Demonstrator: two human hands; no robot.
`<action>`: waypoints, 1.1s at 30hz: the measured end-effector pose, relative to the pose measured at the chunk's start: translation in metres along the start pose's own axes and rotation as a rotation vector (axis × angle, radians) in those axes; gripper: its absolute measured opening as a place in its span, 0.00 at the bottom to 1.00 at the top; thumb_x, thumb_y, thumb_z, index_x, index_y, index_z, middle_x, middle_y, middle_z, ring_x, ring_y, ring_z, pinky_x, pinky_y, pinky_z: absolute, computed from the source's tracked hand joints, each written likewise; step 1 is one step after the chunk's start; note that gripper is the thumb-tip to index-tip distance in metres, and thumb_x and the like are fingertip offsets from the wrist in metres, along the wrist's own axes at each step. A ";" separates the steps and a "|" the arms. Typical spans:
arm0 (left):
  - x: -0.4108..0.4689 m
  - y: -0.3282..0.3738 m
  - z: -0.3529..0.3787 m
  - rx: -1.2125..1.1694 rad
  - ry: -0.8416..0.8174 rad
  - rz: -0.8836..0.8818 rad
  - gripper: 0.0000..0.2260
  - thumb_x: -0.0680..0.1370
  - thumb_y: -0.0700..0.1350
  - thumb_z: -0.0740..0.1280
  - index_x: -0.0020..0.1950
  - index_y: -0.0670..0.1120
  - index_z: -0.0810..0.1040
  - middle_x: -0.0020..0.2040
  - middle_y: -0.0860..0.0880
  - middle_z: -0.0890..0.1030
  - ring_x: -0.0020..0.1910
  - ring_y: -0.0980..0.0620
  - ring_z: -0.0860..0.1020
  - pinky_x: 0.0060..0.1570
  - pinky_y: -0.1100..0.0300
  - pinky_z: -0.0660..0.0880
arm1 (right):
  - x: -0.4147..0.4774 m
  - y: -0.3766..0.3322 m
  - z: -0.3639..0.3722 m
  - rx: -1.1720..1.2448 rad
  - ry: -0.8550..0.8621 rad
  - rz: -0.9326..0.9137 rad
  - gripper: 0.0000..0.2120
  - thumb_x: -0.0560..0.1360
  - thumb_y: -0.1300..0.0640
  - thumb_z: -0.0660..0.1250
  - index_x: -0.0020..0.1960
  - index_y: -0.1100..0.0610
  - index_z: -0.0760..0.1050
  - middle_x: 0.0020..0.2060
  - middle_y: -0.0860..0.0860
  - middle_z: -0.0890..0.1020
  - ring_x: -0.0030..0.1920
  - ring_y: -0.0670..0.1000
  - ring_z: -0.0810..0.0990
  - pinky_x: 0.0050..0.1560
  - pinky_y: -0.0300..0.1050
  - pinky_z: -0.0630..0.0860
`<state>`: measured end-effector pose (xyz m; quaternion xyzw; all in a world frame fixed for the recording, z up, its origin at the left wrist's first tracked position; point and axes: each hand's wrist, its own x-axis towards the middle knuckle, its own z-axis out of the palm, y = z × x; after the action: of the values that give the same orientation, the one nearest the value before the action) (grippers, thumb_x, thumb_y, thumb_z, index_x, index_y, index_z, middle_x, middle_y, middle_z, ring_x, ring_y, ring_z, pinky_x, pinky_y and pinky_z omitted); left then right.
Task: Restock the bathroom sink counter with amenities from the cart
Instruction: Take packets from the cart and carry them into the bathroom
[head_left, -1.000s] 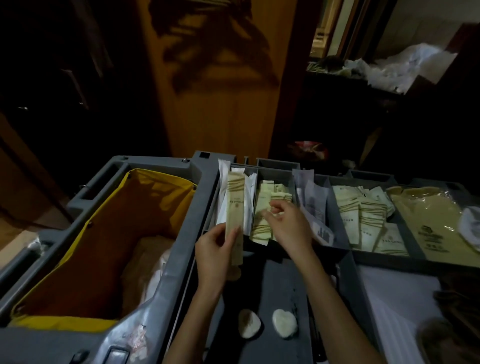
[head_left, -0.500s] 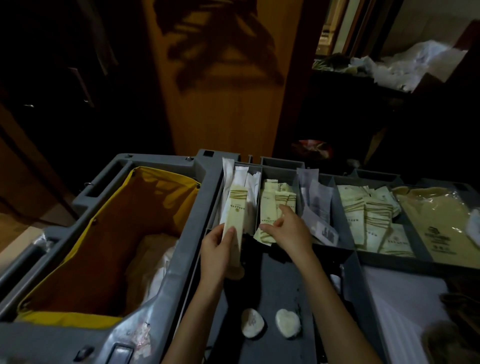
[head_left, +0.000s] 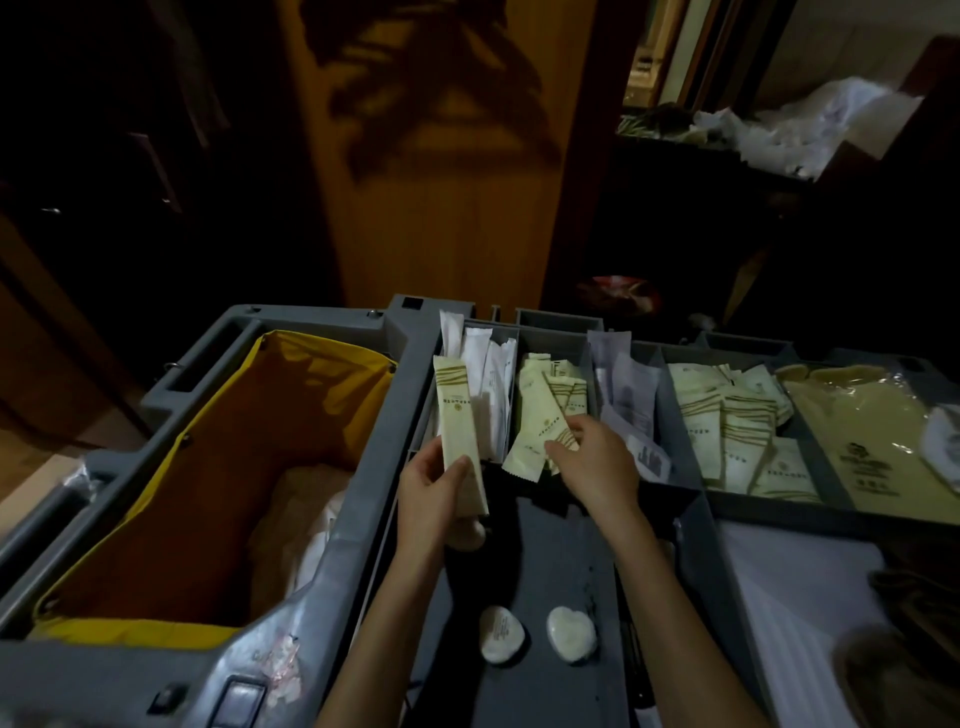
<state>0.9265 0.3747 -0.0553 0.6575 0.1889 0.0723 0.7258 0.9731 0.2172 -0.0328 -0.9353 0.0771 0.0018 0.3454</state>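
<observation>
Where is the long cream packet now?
Head view, left of centre: the left hand holds the long packet nearly upright before the cart's leftmost compartment, beside the yellow bag.

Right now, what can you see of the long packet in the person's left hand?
The long packet is a slim cream sleeve, paper-like, with brown wavy stripes near its top, a line of print and a round emblem. It stands almost upright, top tilted slightly left, gripped at its lower end by the left hand, above the gray cart.
</observation>
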 end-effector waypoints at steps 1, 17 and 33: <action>0.000 0.001 0.000 -0.001 0.000 0.004 0.16 0.78 0.35 0.65 0.65 0.42 0.75 0.56 0.45 0.80 0.55 0.47 0.78 0.49 0.56 0.76 | 0.000 0.003 -0.001 0.053 0.052 -0.004 0.15 0.77 0.54 0.66 0.63 0.56 0.75 0.56 0.52 0.80 0.54 0.53 0.78 0.43 0.41 0.69; -0.002 0.001 -0.002 -0.053 0.075 0.105 0.11 0.82 0.39 0.59 0.49 0.51 0.80 0.43 0.53 0.84 0.45 0.53 0.82 0.45 0.55 0.78 | -0.001 0.002 -0.038 0.932 0.334 -0.005 0.06 0.77 0.57 0.67 0.42 0.56 0.77 0.32 0.49 0.78 0.28 0.37 0.75 0.30 0.30 0.71; -0.020 0.015 0.012 -0.040 -0.332 -0.048 0.08 0.79 0.40 0.63 0.51 0.50 0.81 0.39 0.57 0.84 0.40 0.59 0.80 0.35 0.66 0.74 | -0.001 -0.003 -0.014 0.912 0.175 0.029 0.14 0.73 0.54 0.72 0.43 0.66 0.78 0.30 0.54 0.78 0.28 0.45 0.73 0.30 0.37 0.73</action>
<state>0.9148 0.3588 -0.0364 0.6410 0.0808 -0.0509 0.7616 0.9714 0.2104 -0.0201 -0.6835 0.1118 -0.1064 0.7134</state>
